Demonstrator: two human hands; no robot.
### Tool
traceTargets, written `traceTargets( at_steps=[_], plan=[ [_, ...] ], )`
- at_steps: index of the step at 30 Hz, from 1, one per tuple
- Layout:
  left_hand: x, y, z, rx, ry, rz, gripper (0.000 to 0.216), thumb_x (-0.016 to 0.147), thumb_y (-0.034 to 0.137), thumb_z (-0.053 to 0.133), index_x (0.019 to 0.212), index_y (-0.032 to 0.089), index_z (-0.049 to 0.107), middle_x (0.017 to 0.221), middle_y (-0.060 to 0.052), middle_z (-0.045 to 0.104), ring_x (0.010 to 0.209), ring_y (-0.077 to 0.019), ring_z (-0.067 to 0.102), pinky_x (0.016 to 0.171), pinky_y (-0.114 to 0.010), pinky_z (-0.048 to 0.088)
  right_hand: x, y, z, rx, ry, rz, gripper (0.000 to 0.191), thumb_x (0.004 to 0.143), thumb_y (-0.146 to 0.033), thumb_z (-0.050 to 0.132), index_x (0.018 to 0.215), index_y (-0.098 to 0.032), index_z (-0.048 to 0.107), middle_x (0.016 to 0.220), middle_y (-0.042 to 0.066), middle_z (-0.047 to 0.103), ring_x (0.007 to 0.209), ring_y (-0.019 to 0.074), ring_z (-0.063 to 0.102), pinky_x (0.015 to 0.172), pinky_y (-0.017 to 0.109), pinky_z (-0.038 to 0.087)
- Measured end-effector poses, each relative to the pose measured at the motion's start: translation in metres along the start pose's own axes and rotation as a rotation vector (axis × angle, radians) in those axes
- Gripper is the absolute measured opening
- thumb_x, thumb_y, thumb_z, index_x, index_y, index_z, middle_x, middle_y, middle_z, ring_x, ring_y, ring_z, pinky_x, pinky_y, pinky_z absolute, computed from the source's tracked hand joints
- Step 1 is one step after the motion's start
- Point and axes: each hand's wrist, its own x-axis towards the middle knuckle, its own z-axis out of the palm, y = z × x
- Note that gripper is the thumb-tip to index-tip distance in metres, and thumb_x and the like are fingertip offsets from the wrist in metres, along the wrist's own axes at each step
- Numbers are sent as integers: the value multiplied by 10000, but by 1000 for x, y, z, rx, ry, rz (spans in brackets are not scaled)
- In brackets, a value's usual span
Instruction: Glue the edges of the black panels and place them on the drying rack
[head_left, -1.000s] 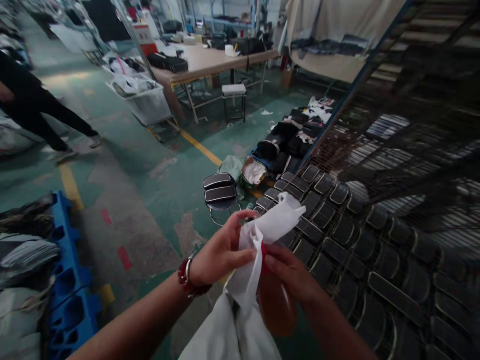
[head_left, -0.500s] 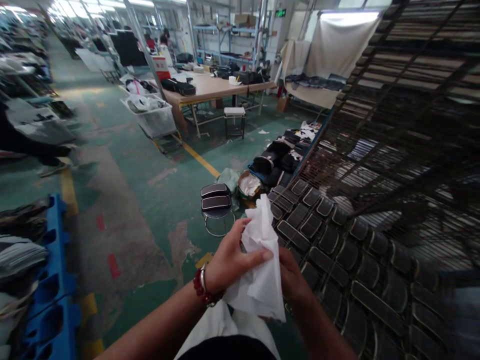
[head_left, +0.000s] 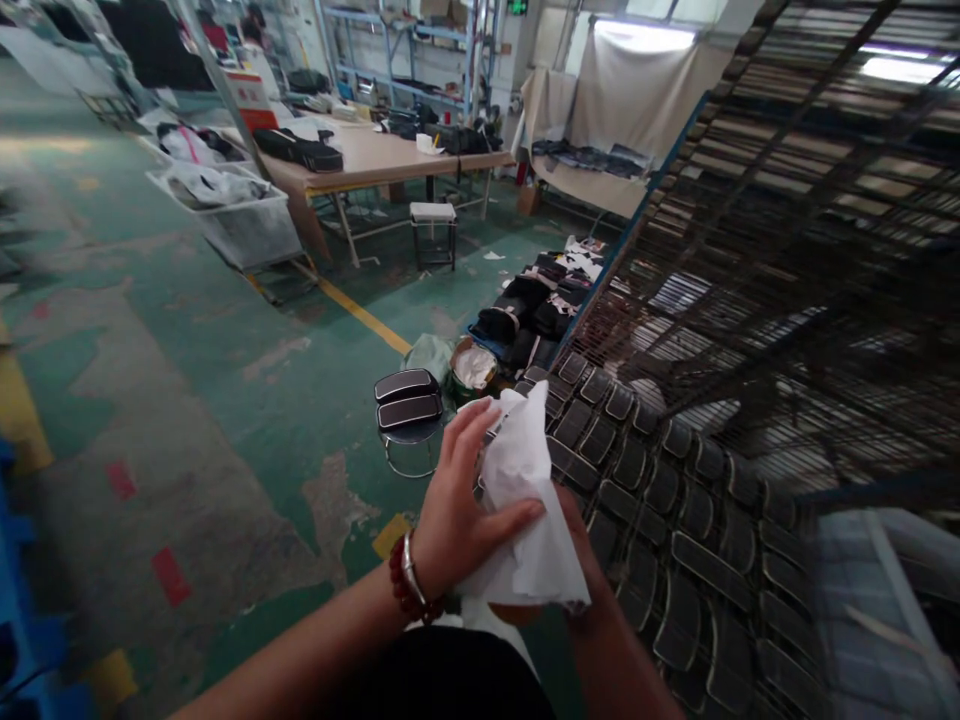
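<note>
A crumpled white sheet (head_left: 517, 460), thin like paper or fabric, is in front of my body between both hands. My left hand (head_left: 454, 505) holds it from the left, thumb pressed across its front and fingers stretched up along the far edge. Behind the sheet's right side is my right hand (head_left: 576, 530), gripping it, with most of its fingers hidden. A small orange-brown patch (head_left: 517, 612) shows under the sheet's lower edge; what it belongs to I cannot make out. Red beads and a silver bangle (head_left: 409, 565) circle my left wrist.
To the right, a slanted rack (head_left: 705, 560) carries rows of dark, pale-edged pads. Two similar dark pads (head_left: 409, 397) lie on a round stool (head_left: 409, 433) ahead. Beyond are a box of white material (head_left: 475, 367), dark bundles (head_left: 525, 305), a white bin (head_left: 247, 225) and a large table (head_left: 375, 165).
The view has swung right and moved slightly forward. My left fingers have straightened and spread along the sheet, which stays between both hands. A walking person at the left has left the view.
</note>
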Motion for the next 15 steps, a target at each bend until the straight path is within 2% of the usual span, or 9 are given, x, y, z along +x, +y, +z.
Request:
traceTargets(
  at_steps=[2,5,10,15],
  plan=[
    [13,-2,-15,31,-123,104,518,778,343,790,1237,221,583,1373,-142,572,1319,-323,474,1093,-537,369,6,2,1,-43,9,-50,369,731,-554,791,899,-227,761,839,36,681,709,185,559,601,273,470],
    [28,-5,-33,-53,-273,47,279,820,268,740,1074,197,648,1127,-100,702,1088,-259,621,980,-476,451,17,-1,2,-139,-76,-90,336,763,-530,776,814,-199,745,758,20,615,665,150,485,572,245,401],
    [45,-18,-49,-196,-389,-64,157,848,236,701,991,173,686,1030,-83,720,939,-199,655,852,-362,496,29,-12,10,-159,-156,4,306,802,-470,760,884,-175,746,718,8,566,592,114,422,538,233,352],
    [55,-28,-53,-299,-418,-118,75,825,221,733,804,168,685,849,-39,692,799,-148,627,751,-279,487,36,-14,8,-153,-184,22,380,687,-574,830,837,-230,770,782,45,638,671,177,521,621,295,461]
  ],
)
